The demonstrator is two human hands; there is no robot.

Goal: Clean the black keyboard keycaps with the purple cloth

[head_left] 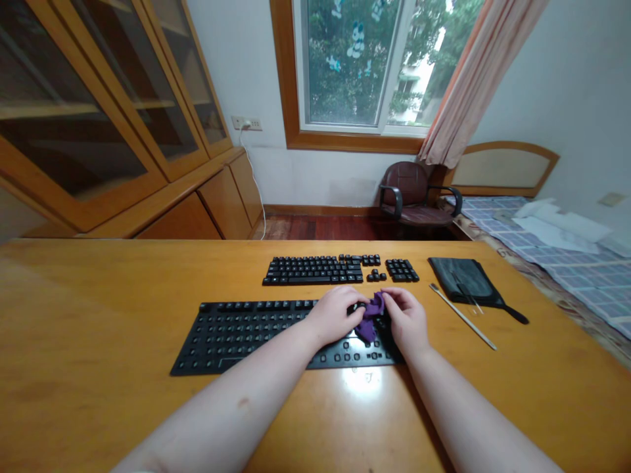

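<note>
A purple cloth (366, 330) is pinched between my two hands over the right part of a black keyboard base (246, 338) whose keycaps are off. My left hand (338, 315) comes in from the left, its thumb and fingers closed on the cloth's left side. On the other side, my right hand (407, 318) grips the cloth's upper right edge between thumb and fingers. Behind the base lie the removed black keycaps (315, 270), set out in keyboard order. My hands cover part of the base's right side.
To the right lie a long pale brush (463, 316), a black pouch (461, 279) with a strap, and a thin wire tool (470, 297) on it. The wooden table (98, 315) ends at a far edge, with an office chair (411, 194) beyond.
</note>
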